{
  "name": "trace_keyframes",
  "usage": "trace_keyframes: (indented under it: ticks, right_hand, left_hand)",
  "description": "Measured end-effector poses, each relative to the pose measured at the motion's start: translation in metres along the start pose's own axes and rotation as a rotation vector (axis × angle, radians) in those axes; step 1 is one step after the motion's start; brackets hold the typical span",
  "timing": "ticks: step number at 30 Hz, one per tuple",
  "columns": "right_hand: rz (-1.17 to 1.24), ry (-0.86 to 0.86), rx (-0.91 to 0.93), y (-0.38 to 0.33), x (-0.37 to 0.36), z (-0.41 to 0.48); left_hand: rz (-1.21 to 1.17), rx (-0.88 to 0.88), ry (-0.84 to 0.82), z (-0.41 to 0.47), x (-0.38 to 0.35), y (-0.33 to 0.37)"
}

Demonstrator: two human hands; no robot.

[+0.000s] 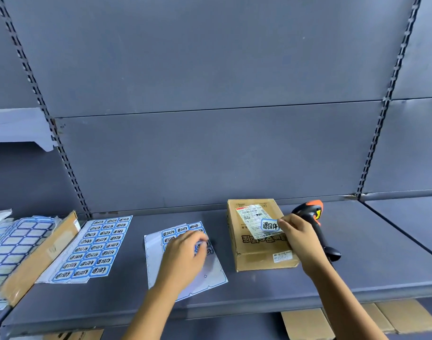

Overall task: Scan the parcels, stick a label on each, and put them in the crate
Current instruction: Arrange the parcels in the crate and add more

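Observation:
A brown cardboard parcel (256,251) lies flat on the grey shelf (357,271), with a white shipping slip on top. My right hand (297,235) pinches a blue-and-white label (269,225) and holds it over that slip. My left hand (185,251) rests, fingers loosely bent, on a partly used label sheet (185,273) in the middle of the shelf. A black and orange barcode scanner (313,213) lies behind my right hand, partly hidden by it. No crate is in view.
A full sheet of blue labels (94,249) lies left of the used sheet. Blank blue-framed sheets (11,244) and a flat cardboard piece (40,258) sit at the far left. Cardboard boxes (357,320) show below the shelf edge. Slotted uprights flank the back panel.

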State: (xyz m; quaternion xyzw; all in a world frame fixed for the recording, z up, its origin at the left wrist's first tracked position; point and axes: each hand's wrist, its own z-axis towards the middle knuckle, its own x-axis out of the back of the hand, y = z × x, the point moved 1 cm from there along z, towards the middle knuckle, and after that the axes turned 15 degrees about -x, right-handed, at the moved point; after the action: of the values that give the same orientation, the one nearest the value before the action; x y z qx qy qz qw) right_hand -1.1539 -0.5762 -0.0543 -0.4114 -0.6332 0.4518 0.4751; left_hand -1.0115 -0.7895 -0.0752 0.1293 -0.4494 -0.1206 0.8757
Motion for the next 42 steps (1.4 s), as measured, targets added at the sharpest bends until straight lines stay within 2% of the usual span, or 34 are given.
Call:
trace_keyframes:
  ticks: [3,6,8,11,16,21,26,29,33,38,42]
  right_hand:
    - [-0.016,-0.045,-0.036,0.002,-0.002,0.005]
    - [0.133,-0.024,-0.046,0.001,-0.001,0.006]
    - [0.161,0.072,-0.035,0.000,0.005,0.008]
    - [-0.025,0.231,-0.019,0.000,0.017,0.013]
    - [-0.255,0.188,-0.077,0.006,0.019,0.020]
    - [-0.261,0.179,-0.104,0.015,0.010,0.026]
    - [-0.284,0.247,-0.041,0.026,0.003,0.032]
    - [-0.186,0.281,-0.011,0.033,0.000,0.031]
    - [0.144,0.160,-0.148,0.047,-0.004,0.024]
    - [0.103,-0.059,-0.143,0.049,-0.004,0.013]
    - [0.188,-0.213,-0.120,0.040,0.005,0.009]
  left_hand:
    - [0.032,-0.220,-0.029,0.019,-0.021,0.040]
    - [0.145,-0.358,-0.116,0.026,-0.048,0.069]
    - [0.182,-0.347,-0.140,0.027,-0.063,0.074]
    - [0.225,-0.278,-0.111,0.037,-0.068,0.074]
    - [0.363,-0.278,-0.115,0.047,-0.076,0.076]
    - [0.452,-0.278,-0.121,0.045,-0.083,0.078]
    - [0.491,-0.307,-0.163,0.052,-0.085,0.087]
    - [0.475,-0.286,-0.172,0.053,-0.086,0.090]
    - [0.406,-0.301,-0.148,0.051,-0.091,0.083]
    - [0.341,-0.266,-0.152,0.052,-0.093,0.081]
    - [0.300,-0.255,-0.091,0.052,-0.092,0.082]
